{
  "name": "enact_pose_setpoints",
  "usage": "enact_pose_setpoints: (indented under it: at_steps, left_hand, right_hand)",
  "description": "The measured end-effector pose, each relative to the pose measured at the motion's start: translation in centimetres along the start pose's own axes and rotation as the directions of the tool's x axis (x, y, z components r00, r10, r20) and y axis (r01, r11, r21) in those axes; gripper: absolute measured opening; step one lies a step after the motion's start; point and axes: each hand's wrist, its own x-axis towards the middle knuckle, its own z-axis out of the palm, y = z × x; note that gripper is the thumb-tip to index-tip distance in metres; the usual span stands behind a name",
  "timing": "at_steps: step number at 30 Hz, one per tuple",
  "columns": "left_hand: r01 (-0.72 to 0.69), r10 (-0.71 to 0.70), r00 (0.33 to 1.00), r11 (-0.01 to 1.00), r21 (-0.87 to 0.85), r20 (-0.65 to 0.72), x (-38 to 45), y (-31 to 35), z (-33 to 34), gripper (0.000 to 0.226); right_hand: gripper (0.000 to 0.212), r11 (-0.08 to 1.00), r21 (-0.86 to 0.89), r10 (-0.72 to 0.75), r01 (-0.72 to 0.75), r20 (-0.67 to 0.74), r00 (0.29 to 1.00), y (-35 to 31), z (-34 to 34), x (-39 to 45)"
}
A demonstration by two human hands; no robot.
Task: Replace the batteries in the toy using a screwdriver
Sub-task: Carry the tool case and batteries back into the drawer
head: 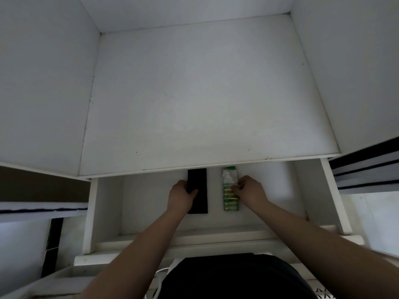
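Note:
A white drawer (311, 190) is pulled out under a white desk top (205, 93). Inside it lies a flat black rectangular case (199, 178); my left hand (181, 197) grips its left edge, thumb on top. To the right lies a green pack of batteries (230, 190) in clear wrapping. My right hand (251, 192) pinches the pack's right side with its fingertips. No toy and no screwdriver can be seen.
White walls close in the desk top on the left, back and right. The drawer's front panel (194, 244) is near my body. Dark-striped shelves (367, 169) sit at the right, a white ledge (43, 208) at the left.

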Motion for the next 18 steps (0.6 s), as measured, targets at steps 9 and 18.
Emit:
enact_pose_setpoints:
  at_steps: [9, 18]
  left_hand:
    - [0.002, -0.002, 1.0, 0.999, 0.045, 0.001, 0.4, -0.6, 0.5, 0.057]
    - [-0.099, 0.099, 0.992, 0.995, 0.0, -0.082, 0.0, -0.9, -0.6, 0.032]
  right_hand:
    - [0.036, 1.0, -0.004, 0.017, -0.017, -0.006, 1.0, 0.0, -0.4, -1.1]
    - [0.024, 0.998, 0.049, -0.042, 0.045, -0.059, 0.997, -0.8, -2.5, -4.7]
